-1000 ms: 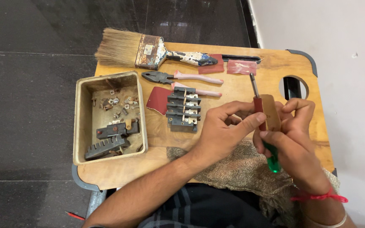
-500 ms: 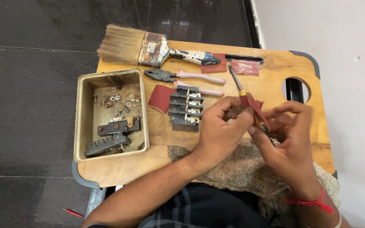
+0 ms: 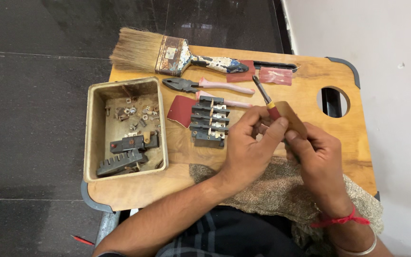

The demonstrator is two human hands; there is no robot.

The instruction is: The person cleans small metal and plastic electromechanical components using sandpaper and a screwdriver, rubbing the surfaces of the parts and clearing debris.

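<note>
Overhead, head view. Both hands meet over the right half of the bench (image 3: 338, 157), above a cloth (image 3: 281, 190).

Screwdriver (image 3: 263, 95): dark shaft, red collar. Long axis runs diagonally, tip up and to the left toward the brush, handle down and to the right into the hands. Tip free, touching nothing that shows.

Left hand (image 3: 248, 147): closed, fingertips pinching the shaft at the red collar; the nearer of the two to the tip.

Right hand (image 3: 317, 159): closed round the handle end, handle itself hidden. A tan flat piece (image 3: 291, 116) stands between the two hands; which one holds it I cannot tell.

Left of the hands, near: black terminal block (image 3: 209, 121) on red sandpaper (image 3: 181, 109). Beyond: pliers (image 3: 200, 85), brush (image 3: 167, 53). Far left: tray (image 3: 91, 133) of small parts.
</note>
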